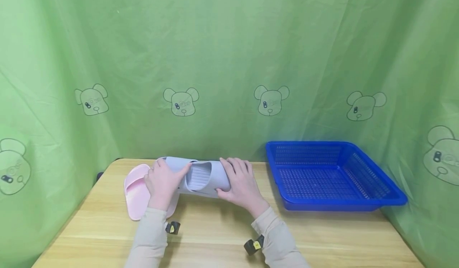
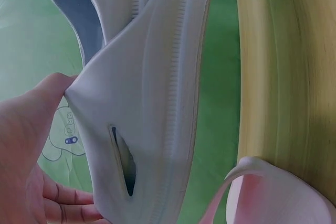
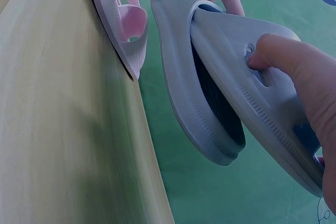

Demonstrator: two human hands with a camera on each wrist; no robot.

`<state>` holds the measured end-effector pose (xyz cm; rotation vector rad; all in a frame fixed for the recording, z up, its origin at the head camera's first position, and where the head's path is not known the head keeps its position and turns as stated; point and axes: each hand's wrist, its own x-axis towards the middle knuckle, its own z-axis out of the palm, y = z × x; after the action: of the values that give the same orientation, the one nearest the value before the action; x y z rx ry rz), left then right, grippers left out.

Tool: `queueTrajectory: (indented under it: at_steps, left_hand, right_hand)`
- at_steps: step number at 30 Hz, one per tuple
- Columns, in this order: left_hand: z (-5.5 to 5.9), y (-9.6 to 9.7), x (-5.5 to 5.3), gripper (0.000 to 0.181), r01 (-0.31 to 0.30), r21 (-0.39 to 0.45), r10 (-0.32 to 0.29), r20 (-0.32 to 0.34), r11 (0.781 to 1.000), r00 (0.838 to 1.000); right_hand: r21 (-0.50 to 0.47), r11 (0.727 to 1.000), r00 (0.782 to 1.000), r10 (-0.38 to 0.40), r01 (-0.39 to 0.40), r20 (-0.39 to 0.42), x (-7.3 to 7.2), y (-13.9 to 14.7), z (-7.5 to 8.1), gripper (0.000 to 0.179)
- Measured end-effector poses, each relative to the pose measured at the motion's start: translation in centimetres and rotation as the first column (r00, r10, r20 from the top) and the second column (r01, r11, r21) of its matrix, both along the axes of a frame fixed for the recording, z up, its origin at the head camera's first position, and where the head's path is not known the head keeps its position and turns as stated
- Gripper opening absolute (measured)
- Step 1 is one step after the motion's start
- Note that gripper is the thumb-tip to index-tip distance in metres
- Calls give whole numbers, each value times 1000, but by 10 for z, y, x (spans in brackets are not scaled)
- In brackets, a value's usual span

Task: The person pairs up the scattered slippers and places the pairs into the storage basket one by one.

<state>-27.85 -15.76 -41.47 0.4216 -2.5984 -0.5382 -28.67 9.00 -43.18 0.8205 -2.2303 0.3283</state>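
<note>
Pale blue-grey slippers [image 1: 220, 176], a pair, are held sideways above the wooden table [image 1: 215, 240] in the head view. The left hand [image 1: 163, 180] grips one end, the right hand [image 1: 244, 184] the other, each with its thumb on the near side. Pink slippers [image 1: 136, 204] lie on the table just behind the left hand (partly hidden by it). A blue perforated basket [image 1: 344, 202] stands well apart to the right, before a green curtain [image 1: 229, 49] printed with bear heads.

From the left wrist, thumb and curled fingers pinch the edge of a strap [image 2: 126, 98], which has a narrow slot [image 2: 123, 161] cut through it.

From the right wrist, the right thumb presses at a similar slot on the other slipper, with most of the fingers hidden behind. Both slippers overlap, lodged against each other (how deeply, I cannot tell).
</note>
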Motion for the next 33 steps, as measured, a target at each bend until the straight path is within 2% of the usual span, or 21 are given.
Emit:
queueTrajectory:
  at_steps: [14,23,33]
  left_hand:
    - [-2,2,2,102,-3,20,4,-33,1000,999]
    - [-2,3,1,102,0,24,1,-27,1000,1000]
    - [-2,5,1,99,-11,1,11,-46,1000,999]
  right_hand:
    - [9,1000,1000,-16,16,7,-1,0,-3,89]
    - [-9,1000,1000,-14,14,-17,0,0,-3,88]
    - [-8,1000,1000,-13,13,-21,-1,0,-2,87]
